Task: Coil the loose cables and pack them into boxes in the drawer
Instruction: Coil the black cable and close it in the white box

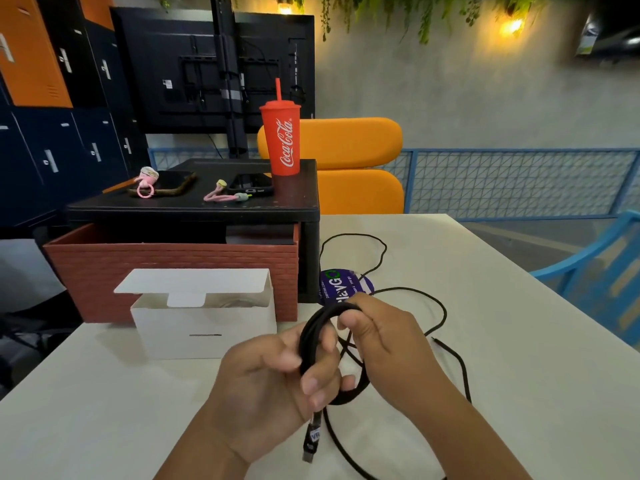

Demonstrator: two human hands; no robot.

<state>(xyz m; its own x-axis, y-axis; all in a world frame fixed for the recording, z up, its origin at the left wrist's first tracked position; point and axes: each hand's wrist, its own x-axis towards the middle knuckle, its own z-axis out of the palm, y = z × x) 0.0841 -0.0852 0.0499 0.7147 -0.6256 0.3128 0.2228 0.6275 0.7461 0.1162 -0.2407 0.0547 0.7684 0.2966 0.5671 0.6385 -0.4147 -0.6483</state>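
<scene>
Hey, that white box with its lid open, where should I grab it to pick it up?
Probably grip the white box low at its right end, thumb on the front wall, coming from the right. Its raised lid overhangs the opening, blocking a grasp from above, and the brick-patterned drawer stands close behind.

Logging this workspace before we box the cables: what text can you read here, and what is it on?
"Coca-Cola": on the red cup.
"layGO": on the purple round sticker; its start is covered and its smaller lines are blurred.
"VR": on the label near the plug of the black cable.
Too small or blurred to read: the print on the white box, the monitor label, the locker tags.
</scene>
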